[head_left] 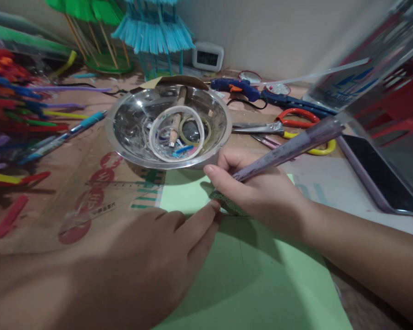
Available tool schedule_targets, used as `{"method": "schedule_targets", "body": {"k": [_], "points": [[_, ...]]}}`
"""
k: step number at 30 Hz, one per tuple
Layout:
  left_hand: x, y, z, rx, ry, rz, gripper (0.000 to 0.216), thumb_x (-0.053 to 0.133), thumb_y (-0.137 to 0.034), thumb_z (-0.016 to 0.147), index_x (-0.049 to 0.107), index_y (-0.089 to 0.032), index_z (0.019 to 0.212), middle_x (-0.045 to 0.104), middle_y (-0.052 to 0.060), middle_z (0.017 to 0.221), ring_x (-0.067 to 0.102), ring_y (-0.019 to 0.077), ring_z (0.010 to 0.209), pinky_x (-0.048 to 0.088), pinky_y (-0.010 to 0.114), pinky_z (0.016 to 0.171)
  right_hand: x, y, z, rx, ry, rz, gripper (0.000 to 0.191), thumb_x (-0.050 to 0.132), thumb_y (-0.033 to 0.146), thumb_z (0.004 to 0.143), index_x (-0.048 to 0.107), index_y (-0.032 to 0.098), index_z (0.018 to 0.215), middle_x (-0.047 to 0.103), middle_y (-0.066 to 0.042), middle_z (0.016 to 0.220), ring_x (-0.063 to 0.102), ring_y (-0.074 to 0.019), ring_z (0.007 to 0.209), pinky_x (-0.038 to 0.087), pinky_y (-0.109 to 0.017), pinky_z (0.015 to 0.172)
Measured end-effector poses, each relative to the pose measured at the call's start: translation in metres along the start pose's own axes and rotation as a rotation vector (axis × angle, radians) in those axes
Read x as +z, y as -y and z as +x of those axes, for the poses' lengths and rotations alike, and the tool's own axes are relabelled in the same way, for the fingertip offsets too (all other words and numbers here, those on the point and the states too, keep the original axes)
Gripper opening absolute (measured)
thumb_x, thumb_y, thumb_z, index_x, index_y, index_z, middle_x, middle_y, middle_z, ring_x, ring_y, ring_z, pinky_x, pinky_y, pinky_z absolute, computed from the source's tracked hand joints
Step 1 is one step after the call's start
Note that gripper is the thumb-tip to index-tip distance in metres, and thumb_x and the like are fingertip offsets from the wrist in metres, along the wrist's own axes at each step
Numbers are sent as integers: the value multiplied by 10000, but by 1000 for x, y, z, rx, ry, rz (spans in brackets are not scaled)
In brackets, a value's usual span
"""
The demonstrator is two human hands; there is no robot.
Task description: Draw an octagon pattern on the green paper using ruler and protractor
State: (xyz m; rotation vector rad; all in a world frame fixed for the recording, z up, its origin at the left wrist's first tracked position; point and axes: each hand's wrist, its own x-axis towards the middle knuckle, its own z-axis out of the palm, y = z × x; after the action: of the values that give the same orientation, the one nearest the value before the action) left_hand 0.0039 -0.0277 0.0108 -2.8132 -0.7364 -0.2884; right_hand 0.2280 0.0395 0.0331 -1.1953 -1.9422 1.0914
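A sheet of light green paper (248, 284) lies under both hands, with thin straight lines drawn on it. My right hand (261, 188) is closed around a purple pen (278, 153), whose tip is hidden behind the fingers and points down at the paper. On the sheet rests a clear protractor (232, 207), partly covered by both hands. My left hand (158, 256) lies low over the paper, its fingers stretched out and the fingertips at the protractor's left side. A clear set square (106, 201) lies to the left on printed cardboard.
Behind the paper stands a metal bowl (113, 137) with tape rolls inside. Scissors (298, 117), a blue glue gun (236, 87) and a phone (382, 174) are at the right. Pipe cleaners (17, 114) and a blue pen (65, 137) lie left; a small clock (208, 57) stands behind.
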Motion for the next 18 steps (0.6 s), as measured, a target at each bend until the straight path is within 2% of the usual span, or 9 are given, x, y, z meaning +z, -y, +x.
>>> {"method": "schedule_targets", "body": {"k": [6,13,18], "points": [[2,0,0,-10,10,-24,547,587,-129,866,742,-188,1387,795,76,1275,591,212,701,423,408,586,0,0,0,-1,3,0,414,648,325,1042,440,244,692,464,67,620,439,-109,615,308,-301,582],[0,1,1,-6,14,-3,548,570,-125,863,751,-145,1380,820,89,1210,595,219,644,410,436,543,0,1,0,-4,12,11,412,657,327,1044,447,246,699,470,69,621,448,-112,619,314,-301,579],[1,0,0,1,-6,-5,589,551,-126,866,711,-131,1432,813,99,1259,602,222,650,414,444,550,0,1,0,-2,7,17,409,659,327,1044,451,245,702,466,70,626,454,-112,626,325,-301,592]]}}
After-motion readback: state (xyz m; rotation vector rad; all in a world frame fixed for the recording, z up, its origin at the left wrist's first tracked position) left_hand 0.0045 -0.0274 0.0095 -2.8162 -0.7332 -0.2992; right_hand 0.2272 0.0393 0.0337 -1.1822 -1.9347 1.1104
